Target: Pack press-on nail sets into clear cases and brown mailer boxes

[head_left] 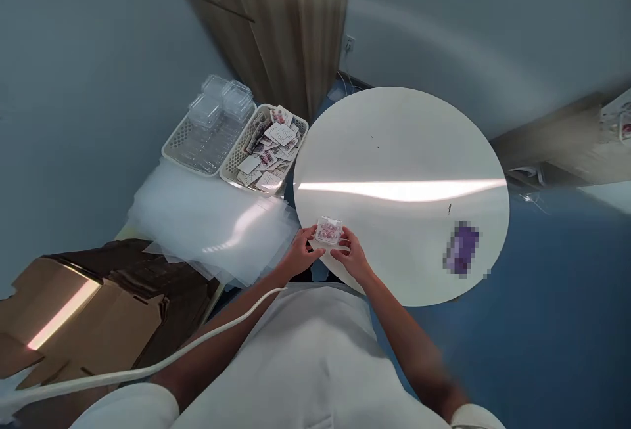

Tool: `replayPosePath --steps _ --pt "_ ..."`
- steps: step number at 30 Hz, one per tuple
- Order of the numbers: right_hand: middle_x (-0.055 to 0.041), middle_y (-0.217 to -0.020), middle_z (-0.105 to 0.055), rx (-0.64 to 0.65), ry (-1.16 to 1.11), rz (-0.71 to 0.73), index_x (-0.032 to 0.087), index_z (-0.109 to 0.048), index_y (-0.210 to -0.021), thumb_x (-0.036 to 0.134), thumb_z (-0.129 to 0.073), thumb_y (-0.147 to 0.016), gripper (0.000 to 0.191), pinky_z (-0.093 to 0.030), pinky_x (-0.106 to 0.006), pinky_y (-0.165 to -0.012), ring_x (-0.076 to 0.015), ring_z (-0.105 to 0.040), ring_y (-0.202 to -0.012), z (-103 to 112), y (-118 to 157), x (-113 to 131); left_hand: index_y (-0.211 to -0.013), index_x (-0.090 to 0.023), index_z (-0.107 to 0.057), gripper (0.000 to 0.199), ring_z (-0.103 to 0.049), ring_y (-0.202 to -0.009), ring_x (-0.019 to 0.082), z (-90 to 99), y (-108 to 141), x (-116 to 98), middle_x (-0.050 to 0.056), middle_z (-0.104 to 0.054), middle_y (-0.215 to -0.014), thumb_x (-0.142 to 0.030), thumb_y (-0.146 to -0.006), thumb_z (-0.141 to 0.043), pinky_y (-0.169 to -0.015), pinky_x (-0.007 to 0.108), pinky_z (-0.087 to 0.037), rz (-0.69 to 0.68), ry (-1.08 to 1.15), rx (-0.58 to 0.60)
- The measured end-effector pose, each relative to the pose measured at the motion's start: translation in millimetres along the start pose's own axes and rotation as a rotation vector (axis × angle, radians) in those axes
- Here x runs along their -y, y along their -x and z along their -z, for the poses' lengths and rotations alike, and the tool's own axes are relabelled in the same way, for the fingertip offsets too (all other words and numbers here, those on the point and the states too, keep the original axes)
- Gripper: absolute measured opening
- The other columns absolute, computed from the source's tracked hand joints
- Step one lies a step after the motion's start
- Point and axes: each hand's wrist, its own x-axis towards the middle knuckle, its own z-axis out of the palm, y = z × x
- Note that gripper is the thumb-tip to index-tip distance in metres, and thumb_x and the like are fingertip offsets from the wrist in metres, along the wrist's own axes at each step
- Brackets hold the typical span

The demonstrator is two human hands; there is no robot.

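Observation:
A small clear plastic box [328, 230] with a pink and white printed card showing through it is at the near left edge of the round white table [394, 140]. My left hand [300, 253] has its fingertips against the box's left side, thumb apart below it. On the right side of the box, my right hand [353, 255] touches it with curled fingers, the thumb spread toward the near edge. The box is held between both hands.
Left of the table, one basket [302, 128] holds printed cards and another basket [170, 146] holds clear plastic boxes. Nearer lie translucent sheets [207, 219] and folded cardboard [98, 311]. A blurred purple object [462, 248] rests on the table's right. A white cable [197, 343] crosses my left arm.

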Motion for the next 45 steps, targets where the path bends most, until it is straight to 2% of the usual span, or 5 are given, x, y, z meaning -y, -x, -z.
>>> replayPosePath --steps 8,24,35,40,45 --pt "-0.0033 -0.099 -0.050 -0.077 0.201 0.015 0.025 -0.048 -0.118 0.035 -0.074 -0.049 0.075 -0.046 -0.032 -0.074 -0.0153 -0.047 -0.077 -49 -38 0 -0.124 -0.018 -0.043 0.070 -0.048 -0.104 0.024 30.1 -41 20 0.009 -0.044 -0.115 -0.030 -0.059 -0.065 -0.080 0.031 -0.045 -0.004 -0.149 -0.047" --pt "-0.0104 -0.113 -0.039 -0.154 0.416 0.027 0.022 -0.027 -0.135 0.026 -0.062 -0.062 0.081 -0.046 -0.035 -0.079 -0.0188 -0.050 -0.085 -65 -63 2 -0.129 -0.016 -0.036 0.071 -0.040 -0.113 0.026 33.7 -61 10 0.012 -0.039 -0.120 -0.026 -0.064 -0.061 -0.093 0.035 -0.036 -0.032 -0.172 -0.064" --pt "-0.0103 -0.117 -0.037 -0.094 0.345 0.143 0.022 -0.019 -0.137 0.022 -0.065 -0.057 0.092 -0.046 -0.033 -0.081 -0.0198 -0.047 -0.097 -61 -59 -10 -0.134 -0.015 -0.023 0.081 -0.037 -0.118 0.027 21.4 -44 20 0.014 -0.032 -0.131 -0.021 -0.063 -0.061 -0.098 0.040 -0.032 -0.105 -0.138 -0.158" --pt "-0.0083 -0.123 -0.035 -0.061 0.214 0.122 0.027 -0.019 -0.135 0.023 -0.066 -0.055 0.093 -0.044 -0.033 -0.085 -0.0189 -0.044 -0.106 -52 -43 -17 -0.130 -0.018 -0.030 0.071 -0.043 -0.116 0.026 19.7 -13 23 0.015 -0.034 -0.134 -0.025 -0.066 -0.061 -0.091 0.040 -0.039 0.010 0.000 -0.200" --pt "-0.0079 -0.112 -0.045 -0.093 0.155 0.071 0.023 -0.029 -0.131 0.025 -0.059 -0.062 0.075 -0.047 -0.030 -0.078 -0.0161 -0.051 -0.093 -31 -12 -32 -0.117 -0.015 -0.046 0.049 -0.054 -0.100 0.022 27.0 29 37 0.013 -0.053 -0.116 -0.033 -0.072 -0.055 -0.083 0.037 -0.045 0.099 0.067 -0.172"
